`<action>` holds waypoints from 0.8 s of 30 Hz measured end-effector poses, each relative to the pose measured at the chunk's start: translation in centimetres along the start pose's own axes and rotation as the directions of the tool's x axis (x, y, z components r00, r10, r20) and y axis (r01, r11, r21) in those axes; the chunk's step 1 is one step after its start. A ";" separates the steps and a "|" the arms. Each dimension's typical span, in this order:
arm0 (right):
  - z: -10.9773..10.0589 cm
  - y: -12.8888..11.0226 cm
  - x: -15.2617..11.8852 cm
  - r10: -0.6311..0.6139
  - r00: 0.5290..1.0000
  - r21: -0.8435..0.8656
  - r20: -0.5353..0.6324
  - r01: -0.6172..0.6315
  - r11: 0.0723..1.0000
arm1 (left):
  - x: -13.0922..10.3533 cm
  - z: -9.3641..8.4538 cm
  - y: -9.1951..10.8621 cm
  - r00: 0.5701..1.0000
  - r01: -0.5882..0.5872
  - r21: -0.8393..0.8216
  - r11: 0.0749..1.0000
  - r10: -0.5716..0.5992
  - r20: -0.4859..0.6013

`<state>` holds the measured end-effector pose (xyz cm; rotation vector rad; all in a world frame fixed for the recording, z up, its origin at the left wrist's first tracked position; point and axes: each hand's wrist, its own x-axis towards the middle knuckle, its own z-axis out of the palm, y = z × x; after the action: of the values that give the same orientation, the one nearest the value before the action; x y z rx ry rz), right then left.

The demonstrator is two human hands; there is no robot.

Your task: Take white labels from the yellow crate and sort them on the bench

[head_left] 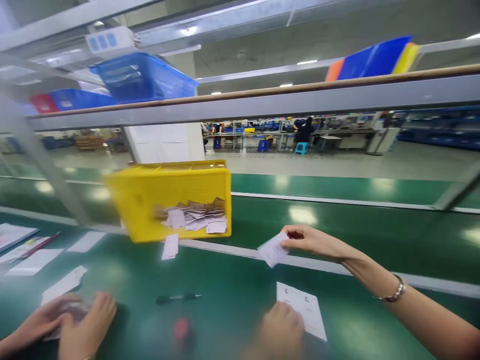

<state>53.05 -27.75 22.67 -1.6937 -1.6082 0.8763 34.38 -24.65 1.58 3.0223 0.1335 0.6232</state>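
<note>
co-worker's hands (pixel 75 320): seen at 8 o'clock, wrapped around something blurred.
yellow crate (pixel 150 200): filled with slips, at 11 o'clock.
left hand (pixel 281 330): laid on the sheet (pixel 305 310) at 6 o'clock; finger state could not be told.
right hand (pixel 311 240): closed in a pinch at 3 o'clock.
paper slip (pixel 273 248): held by its edge; judged light, floppy, easily creased.

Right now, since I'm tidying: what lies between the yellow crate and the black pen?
A loose paper slip lies on the green table just before the yellow crate; from it to the black pen the table is bare. Head view.

Glossy yellow plastic crate (pixel 150 200), paper slips (pixel 195 217)
</note>
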 end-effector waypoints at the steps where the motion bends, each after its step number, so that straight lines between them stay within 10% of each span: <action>1: -0.7 0.8 -1.9 0.055 0.998 0.013 0.010 -0.055 0.998 | 0.2 0.6 0.5 1.000 -0.014 -0.044 0.999 0.015 0.012; 6: -1.5 6.2 -7.7 0.189 0.974 -0.004 0.127 -0.190 0.982 | -0.3 1.7 0.8 0.998 -0.063 -0.031 0.998 0.063 -0.009; 13: 2.9 12.9 -7.2 0.298 0.938 -0.036 0.178 -0.296 0.954 | -0.9 2.6 1.0 0.974 -0.065 0.129 0.989 0.092 -0.209; 24: 4.8 14.9 -6.0 0.314 0.949 -0.128 0.019 -0.309 0.942 | -0.8 3.8 0.7 0.954 -0.060 0.158 0.986 0.103 -0.283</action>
<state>57.51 -34.51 8.01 -2.0702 -1.4669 0.9825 35.16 -25.53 -2.15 3.0678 0.0684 1.1122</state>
